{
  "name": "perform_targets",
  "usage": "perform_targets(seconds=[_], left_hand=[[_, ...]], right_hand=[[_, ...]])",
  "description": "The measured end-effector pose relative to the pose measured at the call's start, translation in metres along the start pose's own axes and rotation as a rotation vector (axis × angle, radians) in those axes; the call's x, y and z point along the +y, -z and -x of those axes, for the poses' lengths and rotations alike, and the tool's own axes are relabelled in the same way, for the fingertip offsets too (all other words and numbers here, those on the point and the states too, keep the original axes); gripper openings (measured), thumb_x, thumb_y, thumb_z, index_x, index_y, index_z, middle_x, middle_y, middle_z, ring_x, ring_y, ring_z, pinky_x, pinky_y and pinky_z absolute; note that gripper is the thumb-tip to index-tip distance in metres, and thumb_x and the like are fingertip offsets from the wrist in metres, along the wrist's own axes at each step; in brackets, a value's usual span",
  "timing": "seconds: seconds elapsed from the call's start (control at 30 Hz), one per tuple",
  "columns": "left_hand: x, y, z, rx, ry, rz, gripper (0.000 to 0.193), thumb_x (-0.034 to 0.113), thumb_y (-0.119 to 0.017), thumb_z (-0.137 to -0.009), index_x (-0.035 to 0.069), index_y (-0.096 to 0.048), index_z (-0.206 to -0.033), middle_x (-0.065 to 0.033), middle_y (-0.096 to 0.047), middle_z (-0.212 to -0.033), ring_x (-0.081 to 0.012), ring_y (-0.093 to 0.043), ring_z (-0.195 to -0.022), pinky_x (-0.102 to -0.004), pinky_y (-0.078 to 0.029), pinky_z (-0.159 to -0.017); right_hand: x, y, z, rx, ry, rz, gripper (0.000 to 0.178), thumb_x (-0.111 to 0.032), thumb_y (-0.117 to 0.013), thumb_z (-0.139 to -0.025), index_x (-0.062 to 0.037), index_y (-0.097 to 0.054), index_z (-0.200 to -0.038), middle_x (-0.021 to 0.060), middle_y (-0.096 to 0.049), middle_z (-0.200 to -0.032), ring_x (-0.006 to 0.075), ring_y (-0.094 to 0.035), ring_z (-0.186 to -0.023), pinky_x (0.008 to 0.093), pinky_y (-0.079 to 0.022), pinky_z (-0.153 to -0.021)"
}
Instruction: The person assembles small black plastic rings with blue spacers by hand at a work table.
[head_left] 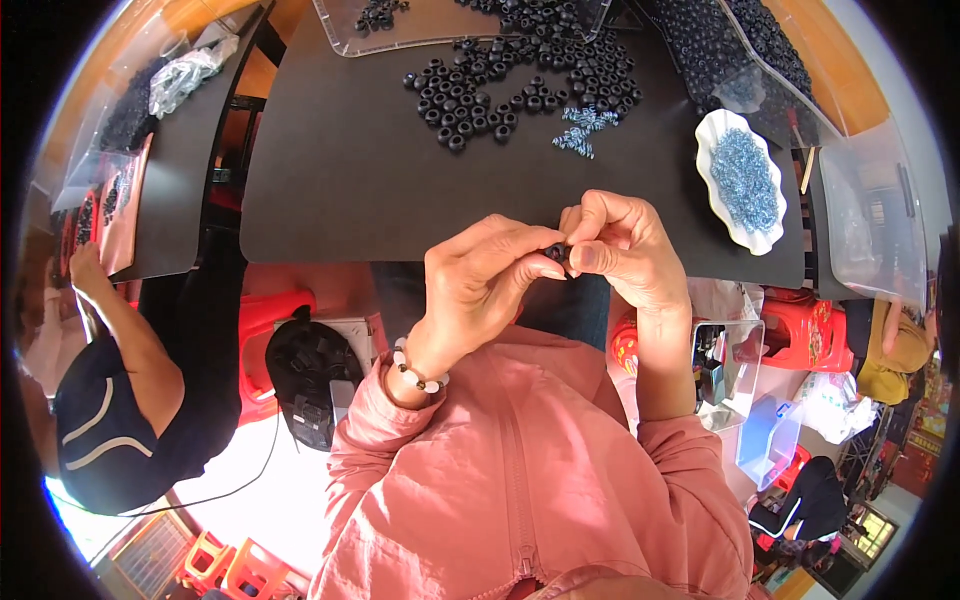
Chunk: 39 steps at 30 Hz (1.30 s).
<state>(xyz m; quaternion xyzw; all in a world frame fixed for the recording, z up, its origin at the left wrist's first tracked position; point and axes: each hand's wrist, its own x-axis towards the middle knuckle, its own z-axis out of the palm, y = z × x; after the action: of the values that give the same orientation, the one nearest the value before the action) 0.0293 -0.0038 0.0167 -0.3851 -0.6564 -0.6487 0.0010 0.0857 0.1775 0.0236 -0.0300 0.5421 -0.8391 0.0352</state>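
My left hand (485,272), a bracelet of pale and dark beads on its wrist, pinches a black bead (557,252) between thumb and fingertips just off the table's near edge. Against the bead's right side, my right hand (632,250) has its thumb and forefinger pressed together; whatever lies between them is too small to make out. Loose black beads (462,100) spread over the far middle of the dark table (340,150). Beside them lies a little heap of blue spiral pieces (583,130). More blue pieces (742,180) fill a white scalloped dish (704,165) on the right.
Clear plastic bins hold black beads at the far edge and far right (690,50). Another person's arm (135,340) rests by a separate table on the left. Red stools (805,335) and a black backpack (310,370) stand below table height.
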Motion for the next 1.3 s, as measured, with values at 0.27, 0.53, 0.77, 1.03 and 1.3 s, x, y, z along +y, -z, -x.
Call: perform_targets(seconds=[0.27,0.53,0.77,1.03,1.3], left_hand=[[0.006,0.001,0.005,0.033,-0.122,-0.136,0.035,0.002,-0.076,-0.06,0.007,-0.071,-0.094,-0.0016,-0.06,-0.077,-0.0155,-0.058,-0.066,-0.0266,-0.046,-0.055],[0.013,-0.001,0.011,0.008,-0.189,-0.141,0.041,-0.001,-0.074,-0.054,0.007,-0.071,-0.094,0.0017,-0.059,-0.079,-0.0137,-0.057,-0.066,-0.0271,-0.043,-0.058],[0.019,-0.005,0.012,0.009,-0.221,-0.068,0.046,-0.01,-0.069,-0.052,0.003,-0.07,-0.096,-0.0007,-0.061,-0.081,-0.0143,-0.059,-0.067,-0.0256,-0.048,-0.058],[0.022,-0.005,0.003,0.067,-0.146,-0.116,0.036,-0.013,-0.069,-0.063,0.0,-0.069,-0.097,-0.0039,-0.059,-0.082,-0.0123,-0.06,-0.064,-0.0242,-0.05,-0.053],[0.005,-0.008,0.005,0.178,-0.175,-0.102,0.028,-0.001,-0.075,-0.07,0.002,-0.07,-0.097,-0.0034,-0.057,-0.08,-0.0105,-0.057,-0.063,-0.0237,-0.048,-0.053]], right_hand=[[-0.001,-0.007,0.005,-0.044,-0.164,-0.13,0.023,-0.012,-0.074,-0.078,0.0011,-0.06,-0.09,0.0039,-0.061,-0.079,0.0093,-0.057,-0.067,0.0196,-0.047,-0.063],[0.014,-0.004,0.01,-0.242,-0.183,-0.307,0.031,-0.022,-0.075,-0.078,0.0013,-0.061,-0.091,0.0049,-0.061,-0.08,0.0113,-0.058,-0.069,0.0224,-0.047,-0.063],[0.003,-0.024,0.013,-0.218,-0.189,-0.383,0.029,-0.024,-0.075,-0.077,-0.003,-0.055,-0.079,0.0024,-0.056,-0.073,0.0102,-0.049,-0.064,0.0224,-0.038,-0.059],[0.007,-0.025,0.013,-0.127,-0.095,-0.334,0.029,-0.026,-0.071,-0.082,-0.0035,-0.054,-0.079,0.0036,-0.056,-0.072,0.0114,-0.053,-0.065,0.0238,-0.042,-0.06],[0.011,-0.02,0.012,-0.028,-0.058,-0.277,0.042,-0.038,-0.052,-0.093,0.0021,-0.059,-0.1,0.007,-0.061,-0.08,0.013,-0.058,-0.07,0.0269,-0.05,-0.064]])
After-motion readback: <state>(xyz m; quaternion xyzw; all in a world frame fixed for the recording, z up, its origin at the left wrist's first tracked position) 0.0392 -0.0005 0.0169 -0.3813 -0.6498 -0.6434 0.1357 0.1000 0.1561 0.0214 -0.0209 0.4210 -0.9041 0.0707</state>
